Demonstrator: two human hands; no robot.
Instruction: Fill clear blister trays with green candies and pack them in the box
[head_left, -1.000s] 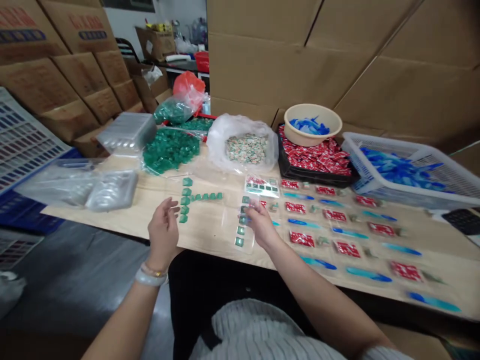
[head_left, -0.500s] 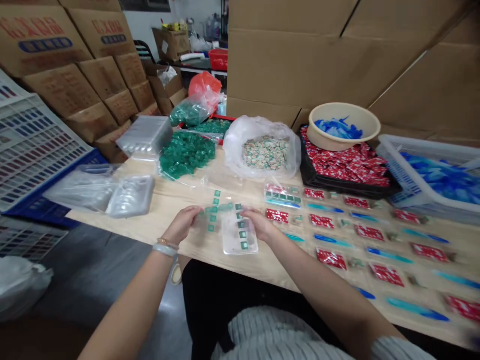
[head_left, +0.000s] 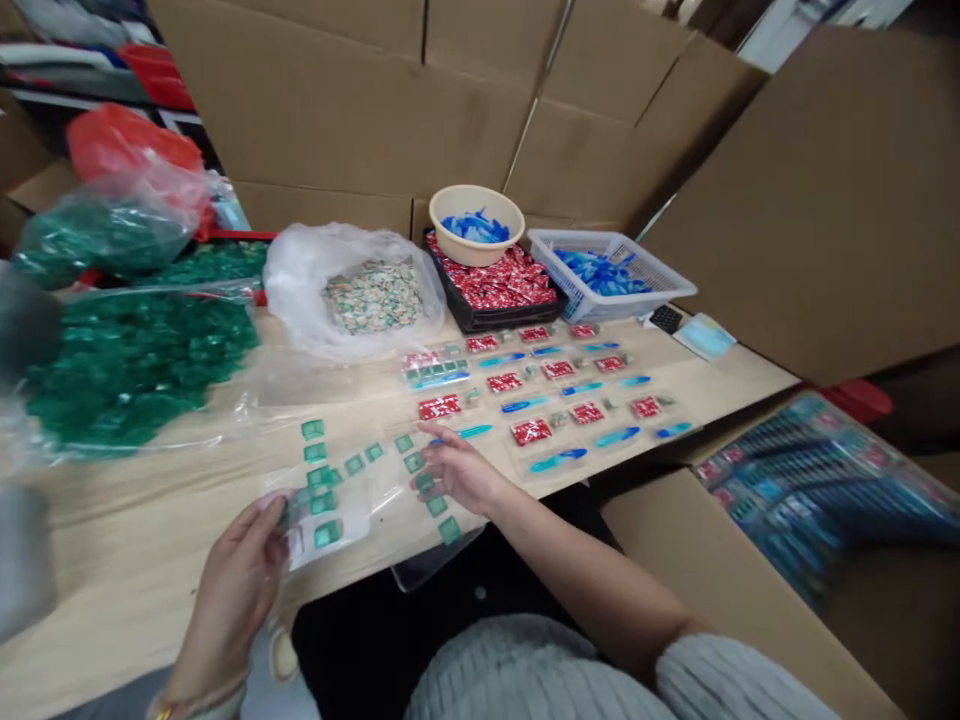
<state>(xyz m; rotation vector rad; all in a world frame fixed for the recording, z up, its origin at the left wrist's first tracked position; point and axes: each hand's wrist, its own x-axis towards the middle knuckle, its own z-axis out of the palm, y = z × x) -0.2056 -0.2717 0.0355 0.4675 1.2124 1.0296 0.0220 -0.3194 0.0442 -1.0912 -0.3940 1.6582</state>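
Note:
My left hand [head_left: 251,550] is closed, thumb and fingers pinching the near left edge of a clear plastic blister tray [head_left: 352,528]. Small green squares [head_left: 327,533] run in a column beside its fingertips, and a short slanting row leads right from them. My right hand [head_left: 461,475] has its fingers apart at a second column of green squares [head_left: 436,505], which lies in clear plastic. Whether those fingers touch the plastic is hard to tell. Just beyond the right hand lie filled clear packs, each with a red packet [head_left: 439,406] and a blue stick-like piece [head_left: 474,432].
Bagged green pieces [head_left: 142,350] lie at left, beside a white bag of small flat pieces [head_left: 375,295]. Behind the packs stand a black tray of red packets [head_left: 510,280], a cream bowl [head_left: 480,250] and a white basket [head_left: 637,290]. An open cardboard box [head_left: 697,560] is at right.
The view has swung right, bringing the cardboard box into sight. My hands have moved apart; the right hand's fingers, pinching the tray before, are now spread.

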